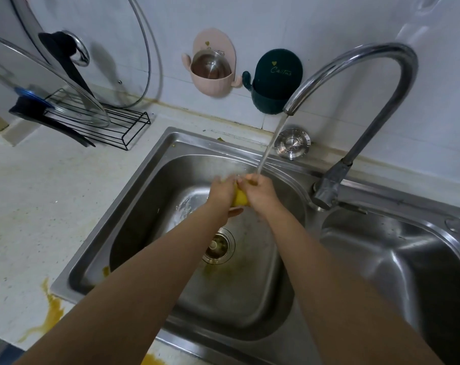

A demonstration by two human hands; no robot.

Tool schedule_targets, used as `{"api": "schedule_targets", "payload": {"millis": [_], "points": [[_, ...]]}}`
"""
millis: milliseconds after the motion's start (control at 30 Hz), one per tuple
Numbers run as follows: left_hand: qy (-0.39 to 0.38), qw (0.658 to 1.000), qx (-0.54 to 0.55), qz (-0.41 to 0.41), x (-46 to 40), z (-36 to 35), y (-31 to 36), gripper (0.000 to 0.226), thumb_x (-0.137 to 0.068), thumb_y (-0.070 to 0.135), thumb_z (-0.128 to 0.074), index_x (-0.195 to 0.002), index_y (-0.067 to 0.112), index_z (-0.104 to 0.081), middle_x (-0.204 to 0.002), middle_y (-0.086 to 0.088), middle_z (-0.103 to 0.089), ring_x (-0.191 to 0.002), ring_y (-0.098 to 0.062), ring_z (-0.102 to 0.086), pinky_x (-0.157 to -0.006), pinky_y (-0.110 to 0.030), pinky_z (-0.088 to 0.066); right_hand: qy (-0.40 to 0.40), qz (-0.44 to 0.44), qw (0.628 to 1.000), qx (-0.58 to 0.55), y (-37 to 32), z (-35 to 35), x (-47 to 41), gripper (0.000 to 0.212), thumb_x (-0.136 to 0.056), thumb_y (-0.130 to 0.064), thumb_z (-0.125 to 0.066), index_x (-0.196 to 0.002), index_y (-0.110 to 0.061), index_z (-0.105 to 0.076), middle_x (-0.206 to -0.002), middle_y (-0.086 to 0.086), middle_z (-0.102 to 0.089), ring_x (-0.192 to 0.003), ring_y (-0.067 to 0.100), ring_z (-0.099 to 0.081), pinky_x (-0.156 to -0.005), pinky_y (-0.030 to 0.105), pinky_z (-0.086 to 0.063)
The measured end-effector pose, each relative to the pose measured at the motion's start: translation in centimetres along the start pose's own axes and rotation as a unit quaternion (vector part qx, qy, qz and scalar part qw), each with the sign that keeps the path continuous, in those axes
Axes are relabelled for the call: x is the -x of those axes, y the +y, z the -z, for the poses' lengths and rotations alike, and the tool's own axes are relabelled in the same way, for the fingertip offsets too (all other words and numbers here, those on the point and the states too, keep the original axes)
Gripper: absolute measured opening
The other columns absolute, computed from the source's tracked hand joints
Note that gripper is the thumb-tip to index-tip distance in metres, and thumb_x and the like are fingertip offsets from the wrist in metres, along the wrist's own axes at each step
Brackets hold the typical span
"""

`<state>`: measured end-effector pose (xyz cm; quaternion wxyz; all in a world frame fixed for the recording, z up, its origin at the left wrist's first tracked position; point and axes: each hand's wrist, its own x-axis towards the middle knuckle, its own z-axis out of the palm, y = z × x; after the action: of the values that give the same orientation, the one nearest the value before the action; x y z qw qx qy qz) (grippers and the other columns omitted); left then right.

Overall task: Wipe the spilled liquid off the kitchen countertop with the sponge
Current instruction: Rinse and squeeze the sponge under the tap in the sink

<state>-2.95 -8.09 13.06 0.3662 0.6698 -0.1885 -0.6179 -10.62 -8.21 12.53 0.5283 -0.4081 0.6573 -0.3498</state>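
Far out to the left of my hands, a black wire rack (pixel 110 127) sits on the countertop (pixel 39 193) with glass lids (pixel 65 83) leaning against the wall. Plenty of bare counter between that rack and the sink rim. Down low, left of my left forearm, the orange-yellow spill (pixel 52 312) runs along the counter right up to the sink's front-left corner, and another patch of it (pixel 151 360) shows at the bottom edge under that arm.

Now the left basin (pixel 144 206): both my arms reach over its front rim, and there's open room all around them inside the bowl. The drain (pixel 219 246) lies below and between my wrists, with a yellowish stain just nearer to me.

My left hand (pixel 222 192) is curled round the yellow sponge (pixel 240 198), fingers wrapped over its left side. My right hand (pixel 260 193) clamps the same sponge from the right; the two hands press together, only a wedge of yellow showing between them. Water from the faucet (pixel 355 75) lands on my right hand's knuckles.

Beyond my hands on the wall hang a pink holder (pixel 210 80) and a dark green one (pixel 273 83). Right of my right hand stands the faucet base (pixel 326 191) on the divider, and past it the right basin (pixel 395 259), well clear of my right forearm.
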Motion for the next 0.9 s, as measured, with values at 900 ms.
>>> {"api": "schedule_targets", "payload": {"millis": [900], "points": [[-0.038, 0.977, -0.19, -0.092, 0.3, -0.1, 0.1, 0.048, -0.096, 0.045, -0.044, -0.123, 0.006, -0.048, -0.116, -0.014, -0.057, -0.106, -0.029, -0.057, -0.084, -0.038, -0.054, 0.0, -0.042, 0.999, 0.027, -0.6, 0.6, 0.0, 0.029, -0.098, -0.037, -0.038, -0.09, -0.013, -0.053, -0.067, 0.004, -0.05, -0.055, 0.015, -0.047, -0.047, 0.025, -0.039]]}}
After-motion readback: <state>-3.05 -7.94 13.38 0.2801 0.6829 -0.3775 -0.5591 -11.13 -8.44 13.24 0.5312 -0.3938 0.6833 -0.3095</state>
